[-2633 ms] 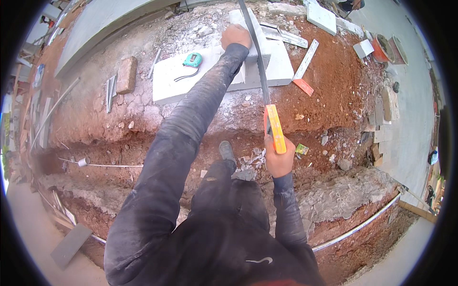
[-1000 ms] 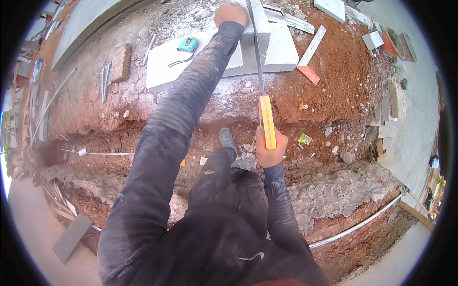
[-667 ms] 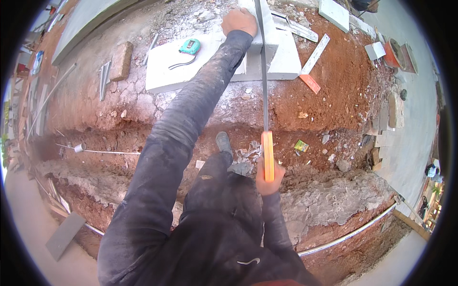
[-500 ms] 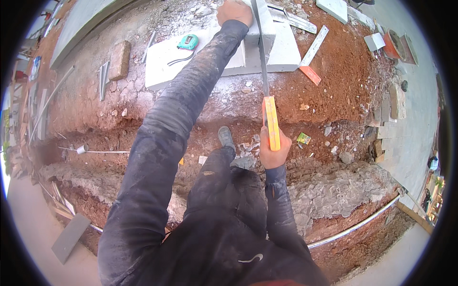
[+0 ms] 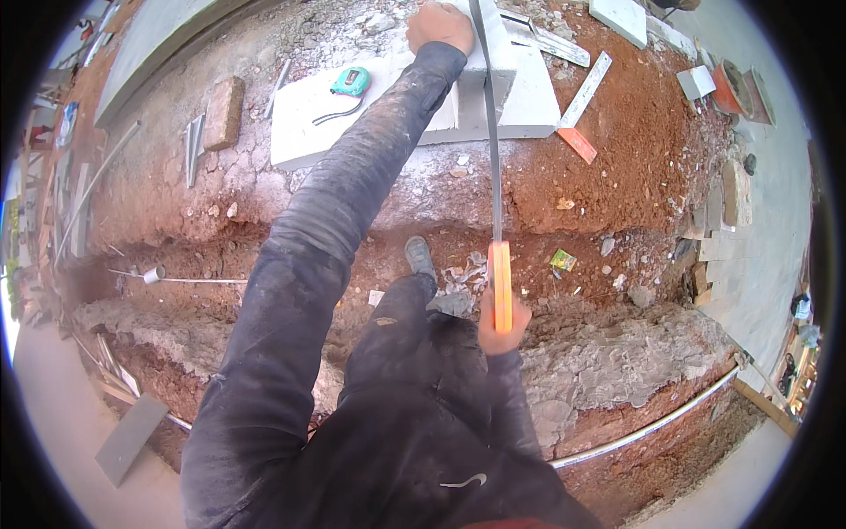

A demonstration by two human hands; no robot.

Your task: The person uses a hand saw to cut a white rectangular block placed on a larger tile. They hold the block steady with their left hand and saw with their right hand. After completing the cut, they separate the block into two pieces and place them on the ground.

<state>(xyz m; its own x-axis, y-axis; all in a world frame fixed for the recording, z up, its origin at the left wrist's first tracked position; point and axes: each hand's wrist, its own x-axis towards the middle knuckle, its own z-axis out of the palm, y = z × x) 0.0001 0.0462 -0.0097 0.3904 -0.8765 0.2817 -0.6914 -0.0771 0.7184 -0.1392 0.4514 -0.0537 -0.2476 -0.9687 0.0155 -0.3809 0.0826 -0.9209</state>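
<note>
My left hand (image 5: pixel 439 30) has curled fingers gripping an upright white block (image 5: pixel 498 88) resting on a wider white slab (image 5: pixel 308 132). My right hand (image 5: pixel 515 319) is closed around the orange-yellow handle (image 5: pixel 501 275) of a long saw. Its blade (image 5: pixel 493 176) runs away from me against the block, just right of my left hand. A teal tape measure (image 5: pixel 351 81) with a dark strap lies on the slab, left of my forearm. A set square (image 5: pixel 582 101) with an orange end rests on the dirt to the right.
A trench (image 5: pixel 582 273) with debris runs across below me, a pipe (image 5: pixel 643 432) along its near side. A brick (image 5: pixel 223 110), metal strips (image 5: pixel 194 150), buckets (image 5: pixel 731 88) and loose blocks (image 5: pixel 617 19) lie around. Dark, indistinct shapes show at the top right edge.
The saw has slid back and forth; since half a second ago my right hand and its handle have come toward my body. My left hand stays on the block.
</note>
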